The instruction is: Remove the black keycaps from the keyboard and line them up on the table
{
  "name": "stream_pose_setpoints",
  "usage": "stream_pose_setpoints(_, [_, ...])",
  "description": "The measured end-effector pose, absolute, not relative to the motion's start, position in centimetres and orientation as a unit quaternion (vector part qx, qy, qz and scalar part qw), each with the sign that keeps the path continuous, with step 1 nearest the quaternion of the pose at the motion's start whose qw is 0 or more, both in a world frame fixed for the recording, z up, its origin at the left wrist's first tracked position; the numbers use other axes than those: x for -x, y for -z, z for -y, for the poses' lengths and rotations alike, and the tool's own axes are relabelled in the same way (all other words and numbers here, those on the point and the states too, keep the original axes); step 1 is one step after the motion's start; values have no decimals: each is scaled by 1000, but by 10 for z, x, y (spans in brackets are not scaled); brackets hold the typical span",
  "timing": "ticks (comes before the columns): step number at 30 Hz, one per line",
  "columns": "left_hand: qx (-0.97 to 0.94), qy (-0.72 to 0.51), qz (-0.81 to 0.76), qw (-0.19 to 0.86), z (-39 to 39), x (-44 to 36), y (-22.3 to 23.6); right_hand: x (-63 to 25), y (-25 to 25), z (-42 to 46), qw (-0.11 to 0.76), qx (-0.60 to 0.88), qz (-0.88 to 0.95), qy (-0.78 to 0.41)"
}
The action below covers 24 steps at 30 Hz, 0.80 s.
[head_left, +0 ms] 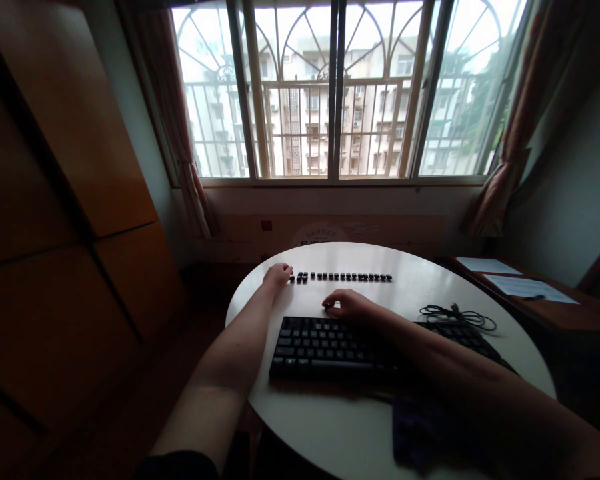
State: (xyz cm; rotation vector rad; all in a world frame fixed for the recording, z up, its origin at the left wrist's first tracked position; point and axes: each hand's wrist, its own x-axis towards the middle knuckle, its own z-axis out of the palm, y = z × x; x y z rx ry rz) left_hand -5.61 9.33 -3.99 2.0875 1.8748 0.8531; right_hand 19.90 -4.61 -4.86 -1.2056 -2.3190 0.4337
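Observation:
My left hand [277, 274] reaches to the far left of the round table, fingers curled together at the left end of a row of black keycaps [356, 276]. One keycap [292, 279] lies right at its fingertips; whether the fingers grip anything is hidden. Just above the back edge of a black keyboard [325, 345], my right hand [350, 305] pinches a small black keycap [329, 307] between thumb and finger. The right forearm crosses over the keyboard and hides much of its right half. Near its back edge, several spots on the keyboard look darker.
A coiled black cable [457, 316] lies behind the keyboard's right end. Dark purple cloth [420, 427] rests at the front of the white table [320, 430]. Papers [530, 289] and a pen lie on a brown side table at right. Wooden cabinets [80, 133] stand left.

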Motion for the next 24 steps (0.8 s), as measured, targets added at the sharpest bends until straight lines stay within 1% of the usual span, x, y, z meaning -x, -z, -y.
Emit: stream_pose_setpoints(24, [-720, -260, -636, 98, -89, 54, 36, -199, 51, 44, 245, 432, 854, -157])
